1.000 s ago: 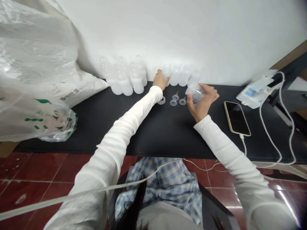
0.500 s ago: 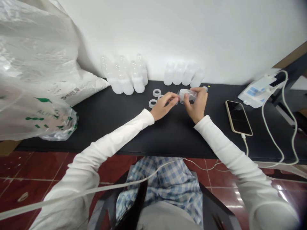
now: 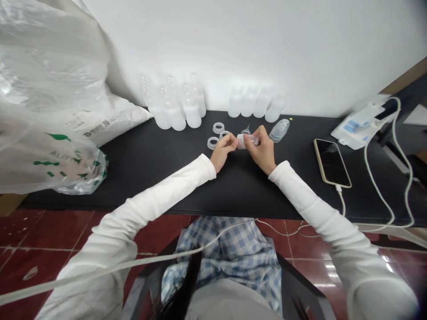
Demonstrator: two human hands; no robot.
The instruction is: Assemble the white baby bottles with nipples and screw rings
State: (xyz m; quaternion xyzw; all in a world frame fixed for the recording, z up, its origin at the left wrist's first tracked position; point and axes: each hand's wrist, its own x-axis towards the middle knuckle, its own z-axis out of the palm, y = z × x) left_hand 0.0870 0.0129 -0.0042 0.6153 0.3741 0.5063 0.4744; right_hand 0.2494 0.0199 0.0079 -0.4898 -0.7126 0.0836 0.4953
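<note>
My right hand (image 3: pixel 263 151) grips a clear bottle cap (image 3: pixel 254 140) with a whitish ring at its left end, held sideways just above the black table. The pinched fingers of my left hand (image 3: pixel 224 151) press on that ring end; the exact contact is partly hidden. Just behind lies a clear teat-like piece (image 3: pixel 246 130) with a thin tip. Beside my left fingers are several loose translucent rings (image 3: pixel 218 131). Another clear dome cap (image 3: pixel 279 130) lies on its side to the right of my right hand.
Along the wall stand several capped white bottles (image 3: pixel 175 119) on the left and several uncapped ones (image 3: pixel 248 106) farther right. Plastic bags (image 3: pixel 50 111) bulge over the left end. At right are a phone (image 3: pixel 332 162) on a cable and a white-and-blue package (image 3: pixel 355 126).
Both hands have come closer together, and the held cap has moved left and slightly down. The dome cap at right and the teat-like piece now show more fully.
</note>
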